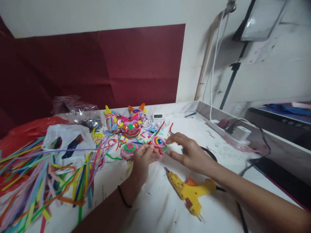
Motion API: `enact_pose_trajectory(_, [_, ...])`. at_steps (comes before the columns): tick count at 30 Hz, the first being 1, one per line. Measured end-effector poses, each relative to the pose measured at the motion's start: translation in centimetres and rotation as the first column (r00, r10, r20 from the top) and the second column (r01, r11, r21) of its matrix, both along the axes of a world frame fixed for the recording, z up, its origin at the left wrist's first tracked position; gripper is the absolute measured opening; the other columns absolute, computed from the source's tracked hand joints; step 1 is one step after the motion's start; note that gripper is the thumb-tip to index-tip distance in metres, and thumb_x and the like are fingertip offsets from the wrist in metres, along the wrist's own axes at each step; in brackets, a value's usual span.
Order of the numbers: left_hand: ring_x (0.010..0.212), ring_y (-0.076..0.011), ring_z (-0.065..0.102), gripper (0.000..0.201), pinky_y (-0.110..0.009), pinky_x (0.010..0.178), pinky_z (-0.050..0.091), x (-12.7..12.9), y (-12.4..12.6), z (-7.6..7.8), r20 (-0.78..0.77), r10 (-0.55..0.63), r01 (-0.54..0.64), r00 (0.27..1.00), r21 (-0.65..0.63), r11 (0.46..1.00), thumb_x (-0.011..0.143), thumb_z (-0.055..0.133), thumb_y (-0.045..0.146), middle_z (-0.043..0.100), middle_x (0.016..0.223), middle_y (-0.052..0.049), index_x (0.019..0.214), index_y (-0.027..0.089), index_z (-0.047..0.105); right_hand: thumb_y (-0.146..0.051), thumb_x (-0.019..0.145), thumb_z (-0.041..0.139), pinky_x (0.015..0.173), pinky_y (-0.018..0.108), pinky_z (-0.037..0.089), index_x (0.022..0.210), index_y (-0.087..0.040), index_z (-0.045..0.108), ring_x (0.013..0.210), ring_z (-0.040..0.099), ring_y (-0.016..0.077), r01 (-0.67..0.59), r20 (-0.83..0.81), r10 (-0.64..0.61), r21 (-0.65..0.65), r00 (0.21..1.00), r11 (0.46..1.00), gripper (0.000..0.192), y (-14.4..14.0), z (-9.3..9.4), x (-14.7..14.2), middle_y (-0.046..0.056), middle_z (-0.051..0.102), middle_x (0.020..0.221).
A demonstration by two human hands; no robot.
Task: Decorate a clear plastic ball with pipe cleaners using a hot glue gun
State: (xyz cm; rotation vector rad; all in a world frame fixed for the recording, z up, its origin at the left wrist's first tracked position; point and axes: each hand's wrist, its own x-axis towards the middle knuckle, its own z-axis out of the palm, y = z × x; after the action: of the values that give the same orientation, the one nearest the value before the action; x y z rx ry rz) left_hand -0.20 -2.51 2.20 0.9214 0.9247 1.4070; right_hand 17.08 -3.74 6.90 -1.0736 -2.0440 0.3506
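Observation:
My left hand [143, 158] is closed on a small pink craft piece [157, 142], made of coiled pipe cleaner with a blue-and-yellow eye and a bit of green. At its right side is my right hand [188, 151], fingers apart; whether a fingertip touches the piece I cannot tell. Just left of the piece lies a round pink-and-purple coil with a green centre [130, 148], partly behind my left hand. Below my right hand a yellow hot glue gun [186, 191] rests on the white table, its nozzle towards the upper left.
Pipe cleaners [41, 181] in many colours cover the table's left side, beside a white plastic bag [68, 137]. Decorated animal-like figures [131, 127] stand behind, near a small digital clock [158, 116]. A power strip [228, 134] with cables runs along the right edge by a dark tablet-like slab [279, 181].

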Motion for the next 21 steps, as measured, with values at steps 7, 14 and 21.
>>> enact_pose_trajectory(7, [0.052, -0.0155, 0.066, 0.023, -0.026, 0.055, 0.053, 0.3, -0.2, 0.0, -0.104, 0.002, 0.009, 0.995, 0.098, 0.995, 0.072, 0.068, 0.035, 0.069, 0.064, -0.001, 0.072, 0.015, 0.057, -0.013, 0.07, 0.06, 0.076, 0.036, 0.044, 0.079, -0.021, 0.059, 0.085, 0.056, 0.0221, 0.14, -0.095, -0.136, 0.038, 0.986, 0.989, 0.013, 1.3, -1.0, -3.0, 0.003, 0.06, 0.083])
enact_pose_trajectory(14, [0.052, -0.0149, 0.065, 0.021, -0.026, 0.056, 0.053, 0.3, -0.5, 0.1, -0.122, 0.009, 0.011, 0.993, 0.16, 0.987, 0.074, 0.066, 0.035, 0.068, 0.063, -0.001, 0.072, 0.016, 0.057, -0.014, 0.069, 0.061, 0.074, 0.034, 0.046, 0.078, -0.021, 0.056, 0.079, 0.057, 0.0189, 0.179, -0.2, -0.171, 0.024, 0.965, 0.984, 0.013, 1.8, -1.9, -3.7, 0.001, 0.059, 0.083])
enact_pose_trajectory(21, [0.051, -0.0151, 0.065, 0.021, -0.026, 0.055, 0.053, 0.3, -0.6, 0.1, -0.117, -0.004, 0.022, 0.993, 0.156, 0.988, 0.073, 0.067, 0.034, 0.066, 0.06, 0.0, 0.072, 0.016, 0.056, -0.018, 0.068, 0.063, 0.068, 0.032, 0.049, 0.077, -0.021, 0.055, 0.071, 0.058, 0.0161, 0.19, -0.255, -0.195, -0.044, 0.947, 0.981, 0.012, 1.7, -2.2, -4.0, 0.001, 0.061, 0.081])
